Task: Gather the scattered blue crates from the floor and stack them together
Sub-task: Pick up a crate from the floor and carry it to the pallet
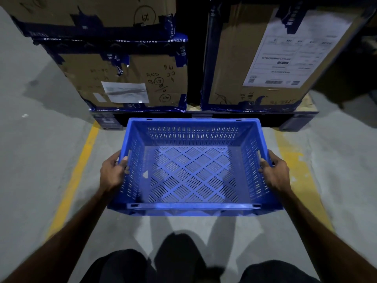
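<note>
An empty blue crate point(192, 172) with slotted walls and a lattice floor fills the middle of the head view. My left hand point(113, 170) grips its left side wall at the handle slot, thumb over the rim. On the opposite wall my right hand point(274, 170) grips the same way. The crate is level, with the concrete floor visible under it; I cannot tell whether it rests on the floor or hangs just above. No other blue crate shows.
Just beyond the crate's far edge a dark pallet point(204, 117) carries large cardboard boxes point(130, 78) taped in blue, with another box point(265, 58) to the right. Yellow floor lines point(77, 170) run on both sides of the crate. My legs point(126, 266) are at the bottom.
</note>
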The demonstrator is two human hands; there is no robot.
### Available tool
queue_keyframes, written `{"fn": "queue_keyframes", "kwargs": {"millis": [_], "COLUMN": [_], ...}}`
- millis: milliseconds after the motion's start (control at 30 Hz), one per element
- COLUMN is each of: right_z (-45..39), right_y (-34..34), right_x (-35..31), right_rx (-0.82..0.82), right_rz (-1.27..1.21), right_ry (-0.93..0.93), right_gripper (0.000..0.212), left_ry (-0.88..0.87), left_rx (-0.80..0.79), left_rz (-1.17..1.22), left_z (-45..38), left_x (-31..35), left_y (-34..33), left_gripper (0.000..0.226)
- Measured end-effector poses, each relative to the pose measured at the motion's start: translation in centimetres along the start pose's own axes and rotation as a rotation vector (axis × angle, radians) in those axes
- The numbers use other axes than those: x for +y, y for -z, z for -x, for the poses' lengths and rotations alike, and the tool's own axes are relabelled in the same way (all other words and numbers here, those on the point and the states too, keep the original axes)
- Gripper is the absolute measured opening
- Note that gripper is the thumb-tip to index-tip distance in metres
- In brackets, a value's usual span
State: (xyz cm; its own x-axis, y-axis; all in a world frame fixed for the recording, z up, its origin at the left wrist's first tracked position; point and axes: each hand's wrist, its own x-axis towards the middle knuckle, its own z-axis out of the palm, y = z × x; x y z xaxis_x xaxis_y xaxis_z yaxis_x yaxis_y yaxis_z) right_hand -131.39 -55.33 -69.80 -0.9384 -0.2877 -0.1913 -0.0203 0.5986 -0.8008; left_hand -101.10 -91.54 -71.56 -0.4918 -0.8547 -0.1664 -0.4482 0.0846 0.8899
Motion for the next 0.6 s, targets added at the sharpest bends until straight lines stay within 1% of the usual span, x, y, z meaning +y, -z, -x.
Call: {"fn": "queue_keyframes", "kwargs": {"millis": [167, 267, 400, 433, 500, 533, 567, 600], "right_z": [0.2, 0.2, 0.0, -0.1, -0.4, -0.8, -1.2, -1.8], "right_y": [0.0, -0.1, 0.3, 0.3, 0.5, 0.8, 1.2, 1.8], "right_x": [-0.2, -0.1, 0.0, 0.2, 0.5, 1.1, 1.2, 1.7], "right_rx": [0.003, 0.000, -0.009, -0.009, -0.030, -0.066, -0.105, -0.138], "right_rz": [-0.015, -0.028, 0.020, 0.045, 0.114, 0.154, 0.186, 0.232], "right_ry": [-0.012, -0.004, -0.011, 0.000, 0.025, 0.023, 0.017, -0.011], "right_gripper": [0.026, 0.025, 0.028, 0.028, 0.026, 0.028, 0.036, 0.049], "left_ry": [0.018, 0.021, 0.063, 0.071, 0.030, 0.007, -0.022, -0.039], "left_rx": [0.030, 0.009, 0.017, 0.020, -0.002, -0.028, -0.060, -0.084], "left_rz": [-0.016, -0.010, -0.053, -0.086, -0.154, -0.179, -0.192, -0.225], "left_z": [-0.3, -0.2, 0.2, 0.4, 0.9, 1.2, 1.5, 1.6], "left_x": [-0.1, -0.3, 0.7, 1.0, 1.6, 2.0, 2.3, 2.8], "left_y": [-0.1, 0.0, -0.1, -0.1, 0.2, 0.5, 0.7, 1.2], "left_gripper": [0.036, 0.036, 0.037, 0.041, 0.050, 0.051, 0.050, 0.050]}}
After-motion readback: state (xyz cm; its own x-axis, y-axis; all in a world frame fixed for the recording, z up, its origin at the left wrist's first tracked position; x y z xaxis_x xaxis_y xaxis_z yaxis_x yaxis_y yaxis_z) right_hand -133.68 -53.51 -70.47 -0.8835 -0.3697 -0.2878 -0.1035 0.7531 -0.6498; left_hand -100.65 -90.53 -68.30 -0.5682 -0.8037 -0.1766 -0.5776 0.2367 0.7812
